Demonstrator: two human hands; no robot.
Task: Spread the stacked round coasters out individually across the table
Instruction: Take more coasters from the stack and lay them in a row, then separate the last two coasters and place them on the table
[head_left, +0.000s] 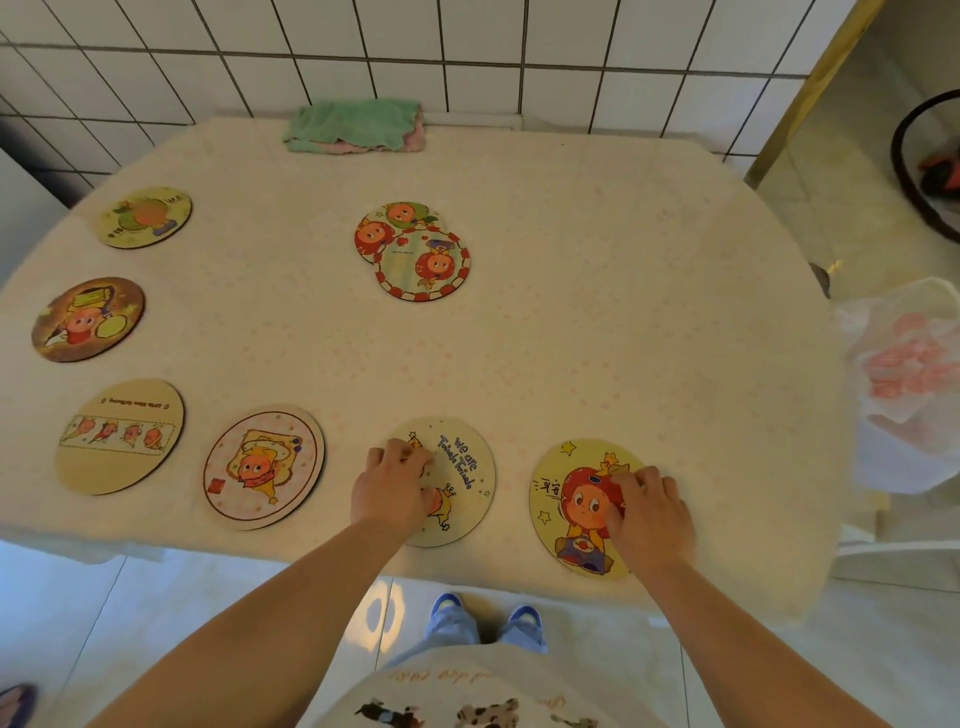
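Round cartoon coasters lie on the cream table (571, 338). My left hand (392, 486) rests with curled fingers on the "We are Twinkle" coaster (462, 467) near the front edge. My right hand (647, 512) presses on the yellow coaster with a red-haired figure (566, 509) beside it. A pink-rimmed coaster (262, 467) and a tan strip coaster (119, 436) lie to the left. A dark coaster (88, 318) and a green coaster (146, 216) sit further back on the left. Two overlapping coasters (415, 252) remain in the table's middle.
A folded green and pink cloth (356, 126) lies at the table's back edge by the tiled wall. A white plastic bag (906, 384) hangs off the right side. A dark basket (930, 161) stands on the floor at far right. My feet (485, 616) show below the table's front edge.
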